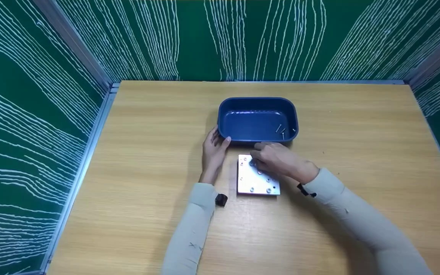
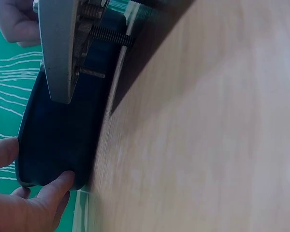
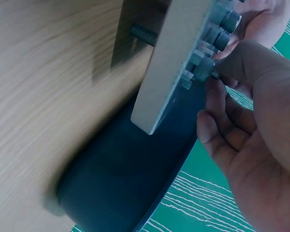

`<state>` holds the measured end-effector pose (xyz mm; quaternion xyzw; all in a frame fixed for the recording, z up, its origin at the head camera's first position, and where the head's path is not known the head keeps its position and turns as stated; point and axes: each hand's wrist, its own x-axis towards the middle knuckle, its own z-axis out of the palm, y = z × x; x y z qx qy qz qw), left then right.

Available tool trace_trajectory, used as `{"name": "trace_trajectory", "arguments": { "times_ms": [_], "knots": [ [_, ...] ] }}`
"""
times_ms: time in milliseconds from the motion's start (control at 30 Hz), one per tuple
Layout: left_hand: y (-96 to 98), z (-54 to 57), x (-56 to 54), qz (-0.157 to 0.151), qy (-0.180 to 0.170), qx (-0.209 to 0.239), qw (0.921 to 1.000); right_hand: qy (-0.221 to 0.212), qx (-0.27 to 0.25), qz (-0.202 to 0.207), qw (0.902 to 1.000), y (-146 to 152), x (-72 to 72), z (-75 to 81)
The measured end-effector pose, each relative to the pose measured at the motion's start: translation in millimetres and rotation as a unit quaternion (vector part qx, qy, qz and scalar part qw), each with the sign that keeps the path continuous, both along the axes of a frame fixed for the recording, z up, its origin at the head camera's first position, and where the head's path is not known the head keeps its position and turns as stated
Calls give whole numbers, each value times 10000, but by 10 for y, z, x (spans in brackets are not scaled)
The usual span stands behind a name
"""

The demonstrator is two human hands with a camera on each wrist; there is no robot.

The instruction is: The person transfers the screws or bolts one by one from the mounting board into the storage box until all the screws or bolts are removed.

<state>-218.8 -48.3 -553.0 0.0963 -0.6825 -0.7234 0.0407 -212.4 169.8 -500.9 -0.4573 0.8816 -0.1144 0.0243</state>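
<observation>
My left hand holds the near left corner of the blue tray, its thumb against the near wall and fingers along the left side. In front of the tray stands a metal plate fitted with several bolts. Threaded bolt ends stick out beneath it. My right hand is over the plate's far right corner, its thumb and forefinger pinching a small screw close to the plate. The fingers partly hide it.
Loose screws lie in the tray's right end. The wooden table carries the tray and plate. Green panels with white lines rise along the back and sides, with a metal frame edge at left.
</observation>
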Motion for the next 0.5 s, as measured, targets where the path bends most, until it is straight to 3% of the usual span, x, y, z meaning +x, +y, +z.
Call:
{"name": "trace_trajectory", "arguments": {
  "times_ms": [200, 500],
  "knots": [
    [2, -7, 7, 18, -98, -82, 9999, 71, 71, -17, 9999, 12, 15, 13],
    [5, -1, -11, 22, -149, -234, 9996, 616, -58, 181, 9979, 58, 27, 41]
  ]
}}
